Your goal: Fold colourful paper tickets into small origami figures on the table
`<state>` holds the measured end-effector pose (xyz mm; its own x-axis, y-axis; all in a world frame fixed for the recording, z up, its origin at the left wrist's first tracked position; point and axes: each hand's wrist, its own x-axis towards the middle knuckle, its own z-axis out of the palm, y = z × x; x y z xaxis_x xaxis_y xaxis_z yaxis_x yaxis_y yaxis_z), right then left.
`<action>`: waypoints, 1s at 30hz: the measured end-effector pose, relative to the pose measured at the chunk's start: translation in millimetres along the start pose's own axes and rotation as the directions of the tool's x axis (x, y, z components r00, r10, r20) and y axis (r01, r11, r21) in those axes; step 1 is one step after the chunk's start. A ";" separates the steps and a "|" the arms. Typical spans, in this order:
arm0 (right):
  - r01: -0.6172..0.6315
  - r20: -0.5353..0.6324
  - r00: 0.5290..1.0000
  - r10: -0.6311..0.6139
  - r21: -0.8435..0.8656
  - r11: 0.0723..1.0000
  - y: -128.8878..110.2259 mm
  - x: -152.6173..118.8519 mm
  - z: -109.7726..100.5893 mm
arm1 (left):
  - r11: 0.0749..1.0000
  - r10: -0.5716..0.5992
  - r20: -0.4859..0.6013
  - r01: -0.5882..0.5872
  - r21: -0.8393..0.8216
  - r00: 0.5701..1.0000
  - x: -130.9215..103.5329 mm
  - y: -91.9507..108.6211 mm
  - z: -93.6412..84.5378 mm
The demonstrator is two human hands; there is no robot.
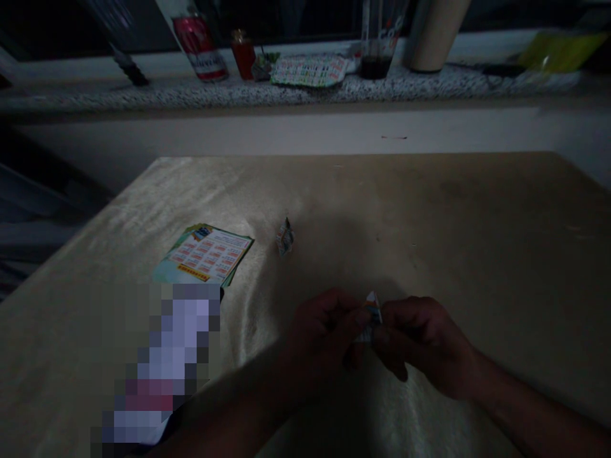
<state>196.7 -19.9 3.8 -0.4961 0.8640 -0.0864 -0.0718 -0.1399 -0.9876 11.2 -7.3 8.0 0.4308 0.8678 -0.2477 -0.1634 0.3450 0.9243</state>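
Between my two hands, low over the table, is a small folded piece of printed paper (372,308) with a pointed white and orange tip. My left hand (329,321) pinches it from the left, thumb on top. From the other side, the fingers of my right hand (420,334) close on its right edge. Its lower part is mostly hidden by my fingers. Farther off on the table stands a small folded paper shape (285,240) with printing on it. A stack of printed cards (205,253) with number grids lies to the left.
A pixelated area with a bright oblong thing (167,356) covers the table's lower left. Along the granite windowsill (296,95) stand a red can (199,48), a red bottle (244,56), a printed packet (310,70), a glass with dark liquid (377,63) and a beige cylinder (435,35).
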 end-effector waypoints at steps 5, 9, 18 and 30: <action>0.026 -0.007 1.000 -0.026 0.002 1.000 5.5 -0.5 -4.3 | 1.000 -0.008 0.054 0.007 0.021 0.998 2.2 -1.7 -4.3; 0.080 -0.061 0.994 -0.087 -0.105 0.991 6.2 -1.6 -7.3 | 0.963 -0.015 0.111 -0.015 0.270 0.994 -1.7 2.2 -9.7; 0.055 0.042 0.997 -0.059 0.105 0.993 5.0 -1.3 -4.6 | 0.960 0.067 0.188 -0.115 0.257 0.980 -2.8 3.4 -12.0; 0.050 0.148 0.988 -0.034 -0.103 0.993 0.5 -2.8 -11.6 | 0.876 0.107 0.254 -0.212 0.434 0.961 -3.1 8.1 -10.4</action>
<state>208.0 -16.7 2.1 -0.6156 0.7874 -0.0320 -0.0066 -0.0458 -0.9989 -0.6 -3.5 13.2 0.6217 0.7805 -0.0653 0.1506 -0.0374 0.9879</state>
